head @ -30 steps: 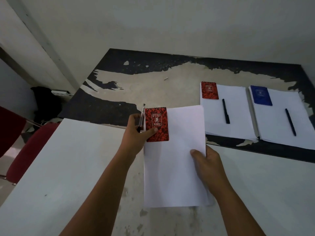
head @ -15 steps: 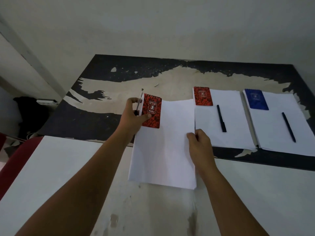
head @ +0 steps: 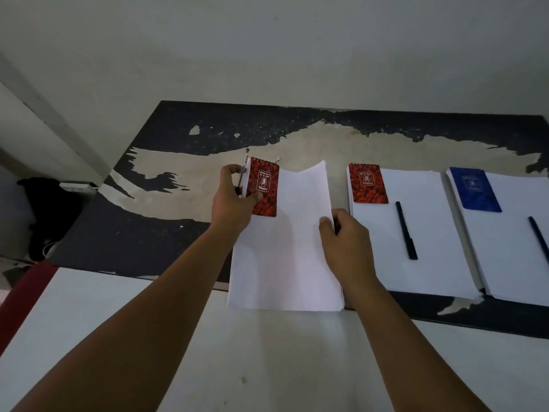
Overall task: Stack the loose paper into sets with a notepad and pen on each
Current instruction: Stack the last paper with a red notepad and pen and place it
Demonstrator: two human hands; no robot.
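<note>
Our left hand [head: 234, 200] clamps a red notepad [head: 263, 187] and a pen [head: 242, 176] over the paper stack's [head: 285, 248] far-left corner; its cover lettering is too blurred to read. Our right hand [head: 346, 242] pinches the stack's right edge, near the table's [head: 166, 233] front edge, beside two finished sets [head: 421, 233].

Matt white paper stack [head: 285, 257]; glossy red notepad [head: 264, 188] cover; peeling, rough black tabletop [head: 142, 239].
</note>
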